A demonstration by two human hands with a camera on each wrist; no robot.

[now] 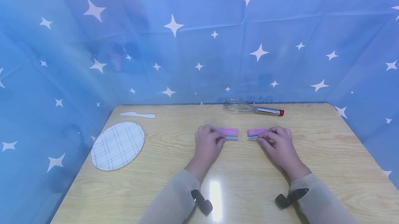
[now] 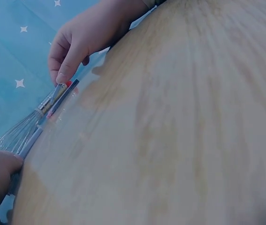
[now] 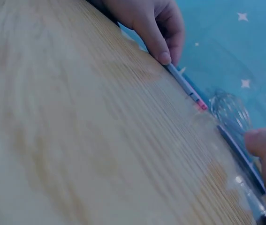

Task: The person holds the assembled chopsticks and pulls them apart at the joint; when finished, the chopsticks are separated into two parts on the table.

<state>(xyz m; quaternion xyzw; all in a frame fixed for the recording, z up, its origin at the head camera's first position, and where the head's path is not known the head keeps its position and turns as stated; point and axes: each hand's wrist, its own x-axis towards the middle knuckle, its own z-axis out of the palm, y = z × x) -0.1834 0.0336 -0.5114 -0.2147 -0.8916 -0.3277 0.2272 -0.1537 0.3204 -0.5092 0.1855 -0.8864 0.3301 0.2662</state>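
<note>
Two flat bundles of thin pencil-like sticks lie end to end on the table, a gap between them. The left bundle (image 1: 227, 131) shows pink and blue-grey sticks, and the right bundle (image 1: 256, 131) has similar colours. My left hand (image 1: 207, 141) pinches the outer end of a lilac stick (image 3: 185, 84) between thumb and finger. On the other side my right hand (image 1: 278, 144) pinches a stick at the right bundle, with a dark stick (image 3: 240, 157) close by its thumb. The sticks' outer ends are hidden under my fingers, and their exact kind is unclear.
Behind the bundles lies a wire whisk (image 1: 254, 108) with a red-ended handle. A white checked oval plate (image 1: 118, 146) sits at the left edge, with a white knife (image 1: 138, 115) beyond it. A blue star-patterned curtain (image 1: 199, 44) borders the wooden table (image 1: 243, 182).
</note>
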